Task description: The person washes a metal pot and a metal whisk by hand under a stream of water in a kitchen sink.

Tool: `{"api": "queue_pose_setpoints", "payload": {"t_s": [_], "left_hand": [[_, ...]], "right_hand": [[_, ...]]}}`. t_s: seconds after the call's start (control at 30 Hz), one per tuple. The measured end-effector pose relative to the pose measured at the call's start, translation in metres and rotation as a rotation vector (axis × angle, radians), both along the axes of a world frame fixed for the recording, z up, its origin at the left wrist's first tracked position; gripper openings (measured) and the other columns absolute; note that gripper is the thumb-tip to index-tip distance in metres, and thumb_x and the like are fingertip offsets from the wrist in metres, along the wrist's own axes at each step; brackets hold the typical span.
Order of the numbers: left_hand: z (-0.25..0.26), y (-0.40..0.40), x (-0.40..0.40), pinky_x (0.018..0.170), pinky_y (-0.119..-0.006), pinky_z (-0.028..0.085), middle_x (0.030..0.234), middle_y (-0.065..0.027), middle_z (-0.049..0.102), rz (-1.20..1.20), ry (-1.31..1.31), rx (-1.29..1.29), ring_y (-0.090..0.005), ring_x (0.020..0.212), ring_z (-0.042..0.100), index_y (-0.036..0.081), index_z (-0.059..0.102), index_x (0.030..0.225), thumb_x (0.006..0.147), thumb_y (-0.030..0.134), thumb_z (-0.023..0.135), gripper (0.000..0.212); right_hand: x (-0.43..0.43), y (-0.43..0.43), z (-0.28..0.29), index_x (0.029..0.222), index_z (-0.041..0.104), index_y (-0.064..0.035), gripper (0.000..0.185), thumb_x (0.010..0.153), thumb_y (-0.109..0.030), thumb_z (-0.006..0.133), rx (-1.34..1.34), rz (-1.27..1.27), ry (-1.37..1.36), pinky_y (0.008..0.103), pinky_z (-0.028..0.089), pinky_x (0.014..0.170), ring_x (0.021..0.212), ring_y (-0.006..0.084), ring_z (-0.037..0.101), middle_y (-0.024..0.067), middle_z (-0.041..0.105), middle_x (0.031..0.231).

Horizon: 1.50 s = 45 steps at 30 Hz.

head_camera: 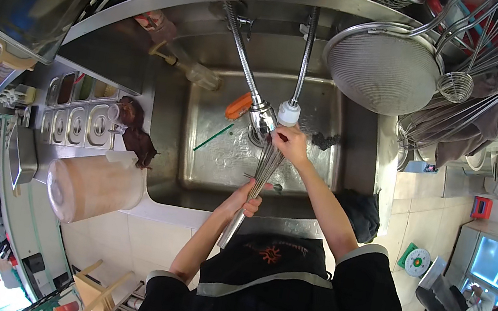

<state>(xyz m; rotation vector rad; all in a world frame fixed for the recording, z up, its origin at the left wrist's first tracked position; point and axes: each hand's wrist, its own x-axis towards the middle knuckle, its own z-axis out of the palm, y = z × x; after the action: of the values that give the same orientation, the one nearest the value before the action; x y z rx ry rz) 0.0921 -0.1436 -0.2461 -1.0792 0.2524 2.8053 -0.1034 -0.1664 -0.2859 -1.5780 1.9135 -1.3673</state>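
Note:
A metal balloon whisk [269, 162] slants over the stainless steel sink [165, 157], its wire end under the left faucet head [263, 117]. My left hand [243, 198] is closed around the whisk near where wires meet handle. At the wire end, my right hand [291, 144] has bent fingers against the wires; something dark reddish shows between them, too small to name. A second hose with a white spray head [289, 113] hangs just behind that hand. In the basin lie an orange object [239, 106], a green straw-like stick [213, 137] and a dark scouring pad [325, 141].
A pump bottle [203, 76] lies at the basin's back left. Large mesh strainer [382, 69] and hanging whisks [470, 112] are at upper right. Left of the sink stand lidded metal containers [100, 120] and a big plastic tub [93, 184]. A dark cloth [359, 214] drapes the right edge.

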Motion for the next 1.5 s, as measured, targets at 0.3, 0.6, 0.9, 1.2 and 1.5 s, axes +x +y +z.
{"api": "queue_pose_setpoints", "payload": {"t_s": [0.3, 0.6, 0.9, 1.2, 1.5], "left_hand": [[-0.029, -0.01, -0.005, 0.03, -0.018, 0.018, 0.047, 0.004, 0.027, 0.049, -0.117, 0.067, -0.0033, 0.033, 0.022, 0.013, 0.041, 0.108, 0.083, 0.047, 0.025, 0.045], [-0.012, -0.011, -0.003, 0.029, -0.017, 0.017, 0.045, 0.0049, 0.026, 0.0, -0.049, -0.066, -0.0029, 0.032, 0.022, 0.014, 0.044, 0.099, 0.081, 0.05, 0.026, 0.043], [0.007, 0.001, -0.008, 0.031, -0.018, 0.021, 0.05, 0.0042, 0.031, -0.065, -0.046, -0.147, -0.0031, 0.035, 0.024, 0.012, 0.041, 0.105, 0.084, 0.043, 0.026, 0.041], [-0.021, -0.006, -0.008, 0.031, -0.017, 0.02, 0.048, 0.005, 0.029, -0.011, -0.043, -0.042, -0.0026, 0.034, 0.025, 0.011, 0.038, 0.073, 0.082, 0.048, 0.028, 0.039], [0.018, 0.027, 0.015, 0.03, -0.016, 0.016, 0.048, 0.0053, 0.024, -0.148, 0.062, -0.045, -0.0016, 0.034, 0.02, 0.014, 0.035, 0.114, 0.083, 0.045, 0.028, 0.045]], "right_hand": [[0.052, 0.015, 0.019, 0.053, 0.049, -0.0085, 0.012, 0.052, -0.011, 0.061, -0.237, 0.156, 0.091, 0.0326, 0.042, 0.055, 0.055, 0.0221, 0.049, 0.006, 0.049, 0.055], [0.029, 0.007, 0.01, 0.05, 0.046, -0.0083, 0.012, 0.051, -0.012, 0.057, -0.241, 0.042, 0.212, 0.034, 0.041, 0.059, 0.049, 0.0225, 0.048, 0.0055, 0.046, 0.049], [-0.028, -0.001, -0.002, 0.052, 0.046, -0.0065, 0.013, 0.052, -0.012, 0.058, -0.095, -0.044, 0.174, 0.0343, 0.038, 0.056, 0.053, 0.0259, 0.047, 0.0079, 0.046, 0.052], [0.055, 0.039, 0.013, 0.053, 0.047, -0.0066, 0.011, 0.053, -0.009, 0.058, -0.249, 0.137, 0.056, 0.0334, 0.04, 0.056, 0.06, 0.0257, 0.049, 0.0097, 0.047, 0.056], [-0.074, 0.002, -0.032, 0.06, 0.052, -0.0031, 0.012, 0.063, -0.014, 0.057, 0.146, -0.415, 0.0, 0.0332, 0.041, 0.051, 0.054, 0.0241, 0.051, 0.0083, 0.053, 0.057]]}}
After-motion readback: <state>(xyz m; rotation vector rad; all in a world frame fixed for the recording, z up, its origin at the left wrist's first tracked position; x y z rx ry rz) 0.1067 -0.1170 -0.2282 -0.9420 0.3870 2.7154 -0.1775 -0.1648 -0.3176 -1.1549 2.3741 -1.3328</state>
